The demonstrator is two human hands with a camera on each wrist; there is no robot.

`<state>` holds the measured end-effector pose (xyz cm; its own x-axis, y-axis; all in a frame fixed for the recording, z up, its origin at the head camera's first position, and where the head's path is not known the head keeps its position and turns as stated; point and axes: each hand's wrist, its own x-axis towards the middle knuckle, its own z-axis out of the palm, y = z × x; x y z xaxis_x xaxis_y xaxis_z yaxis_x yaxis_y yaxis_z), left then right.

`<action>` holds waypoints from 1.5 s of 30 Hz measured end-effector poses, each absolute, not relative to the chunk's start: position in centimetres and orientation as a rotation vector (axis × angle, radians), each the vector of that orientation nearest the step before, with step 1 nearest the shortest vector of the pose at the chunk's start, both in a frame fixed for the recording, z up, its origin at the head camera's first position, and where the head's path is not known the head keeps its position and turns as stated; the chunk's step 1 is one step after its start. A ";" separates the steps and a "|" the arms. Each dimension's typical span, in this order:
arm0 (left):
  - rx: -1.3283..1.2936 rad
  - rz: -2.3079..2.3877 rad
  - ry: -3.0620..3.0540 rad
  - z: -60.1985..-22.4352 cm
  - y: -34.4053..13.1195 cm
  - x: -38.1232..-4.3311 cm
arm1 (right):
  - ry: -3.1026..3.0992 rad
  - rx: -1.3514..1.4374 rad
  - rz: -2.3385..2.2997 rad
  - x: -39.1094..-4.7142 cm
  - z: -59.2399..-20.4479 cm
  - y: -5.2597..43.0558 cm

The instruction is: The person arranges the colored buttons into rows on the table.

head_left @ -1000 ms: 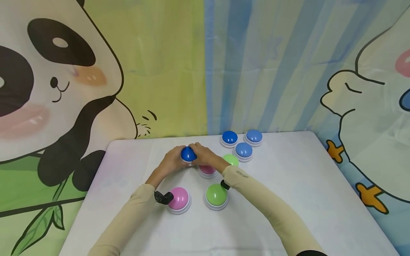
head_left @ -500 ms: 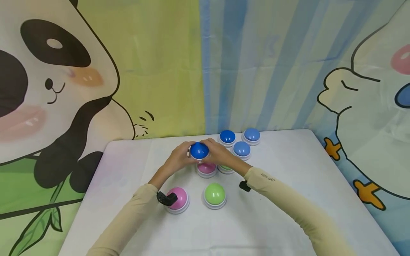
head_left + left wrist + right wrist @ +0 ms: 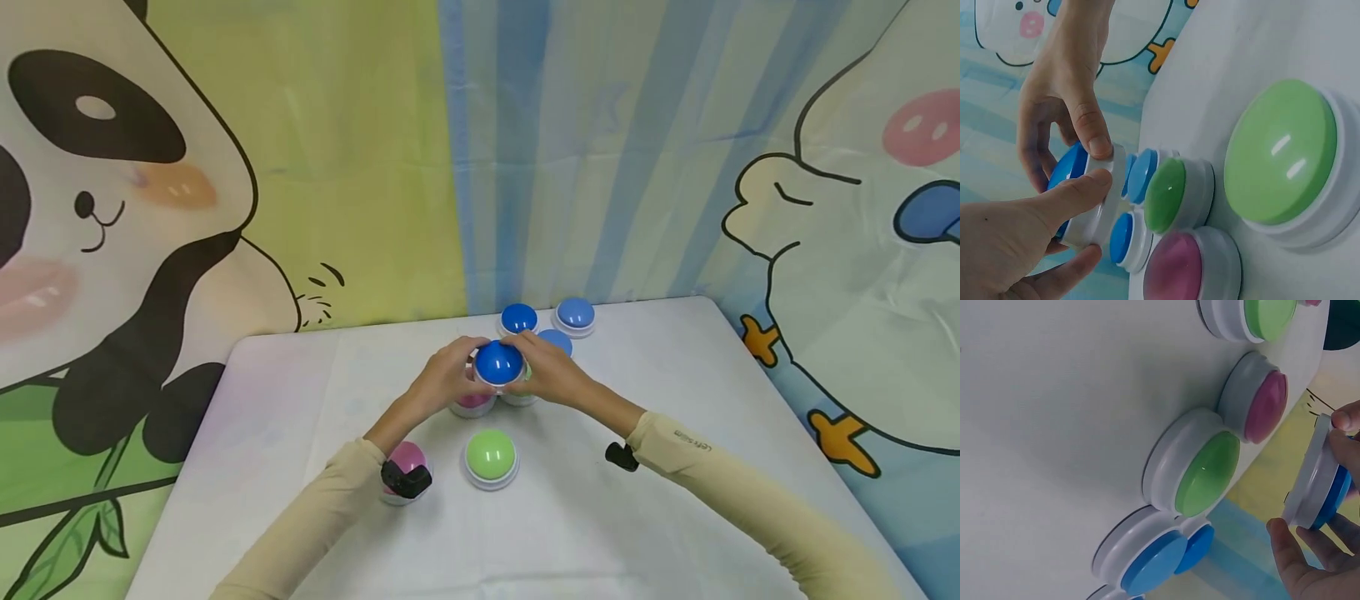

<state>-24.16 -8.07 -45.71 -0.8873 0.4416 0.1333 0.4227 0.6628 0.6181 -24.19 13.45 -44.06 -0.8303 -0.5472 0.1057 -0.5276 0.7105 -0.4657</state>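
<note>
Between both hands a dark blue push button (image 3: 499, 363) with a white base is held up above the table. My left hand (image 3: 444, 374) grips its left side, thumb on the white base in the left wrist view. From the other side my right hand (image 3: 553, 374) grips the same button, fingers curled round the rim. Below and behind the hands, a pink button (image 3: 1267, 406) and a green button (image 3: 1209, 472) stand side by side on the table, partly covered in the head view. Nearer the front are another green button (image 3: 491, 455) and a pink button (image 3: 408, 461).
At the table's back edge stand a dark blue button (image 3: 519, 317) and a lighter blue button (image 3: 576, 314), with another lighter blue button (image 3: 557, 342) just in front. The white table (image 3: 675, 500) meets a printed cartoon backdrop (image 3: 360, 167) behind.
Both hands have carried the blue button to the right, from left of the rear pink button to over the rear pink and green pair. The head view has turned slightly right.
</note>
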 end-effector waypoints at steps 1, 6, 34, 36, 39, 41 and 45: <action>0.748 1.042 2.843 -45.7 -7.9 -24.0 | 2.864 -0.909 -0.773 -24.0 -44.1 13.7; 0.810 1.033 2.860 -45.8 -6.7 -22.6 | 2.827 -0.907 -0.828 -22.4 -44.1 15.4; 1.029 0.949 2.841 -48.4 -1.0 -16.0 | 2.829 -0.807 -0.825 -13.9 -45.8 20.4; 1.006 0.927 2.824 -48.4 -0.2 -15.9 | 2.831 -0.781 -0.809 -13.9 -45.9 21.0; 0.972 0.926 2.788 -48.4 0.8 -16.1 | 2.834 -0.747 -0.796 -14.0 -46.0 21.8; 0.966 0.914 2.782 -48.4 1.5 -16.2 | 2.846 -0.736 -0.790 -14.1 -46.2 22.3; 0.992 0.870 2.796 -48.9 2.6 -16.5 | 2.877 -0.742 -0.793 -14.3 -47.0 23.0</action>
<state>-16.51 2.61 -48.86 -0.7928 0.5943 0.1352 0.5661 0.6358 0.5248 -14.25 23.00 -47.01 -0.8814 -0.4682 0.0623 -0.4339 0.7507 -0.4981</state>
